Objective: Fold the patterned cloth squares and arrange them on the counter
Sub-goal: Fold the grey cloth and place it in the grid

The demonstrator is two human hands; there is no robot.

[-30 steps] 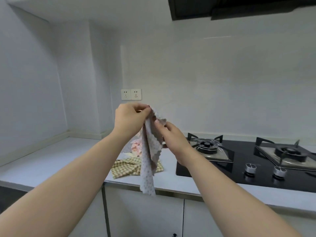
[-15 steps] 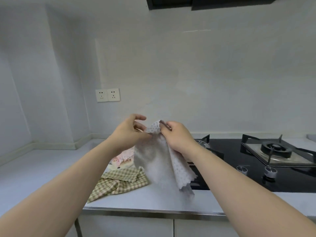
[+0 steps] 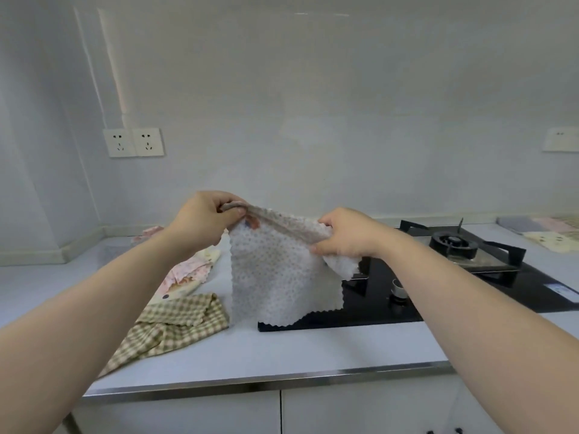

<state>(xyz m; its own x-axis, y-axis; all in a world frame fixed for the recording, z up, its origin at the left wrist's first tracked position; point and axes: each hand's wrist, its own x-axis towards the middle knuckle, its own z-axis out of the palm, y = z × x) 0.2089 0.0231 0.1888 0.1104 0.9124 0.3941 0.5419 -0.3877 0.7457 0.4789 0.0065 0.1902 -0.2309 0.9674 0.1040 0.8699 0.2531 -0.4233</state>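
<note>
A pale worktop (image 3: 282,355) runs along a white wall with twin sockets (image 3: 133,142), a black gas hob (image 3: 407,296) toward its right end. A green checked cloth (image 3: 175,324) and a floral cloth (image 3: 188,270) lie crumpled toward its left. My left hand (image 3: 203,219) and right hand (image 3: 347,233) pinch the top edge of a white dotted cloth (image 3: 282,277), which hangs spread above the worktop's middle, zigzag hem across the hob's front-left corner.

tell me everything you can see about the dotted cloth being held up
The dotted cloth is a thin, pale fabric square printed with small grey-brown dots and cut with zigzag edges. It hangs spread out and nearly flat. The left hand pinches one top corner and the right hand grips the other, where a flap droops over. Its top edge is bunched. It hangs in front of the counter and cooktop; whether it touches them is unclear.
</note>
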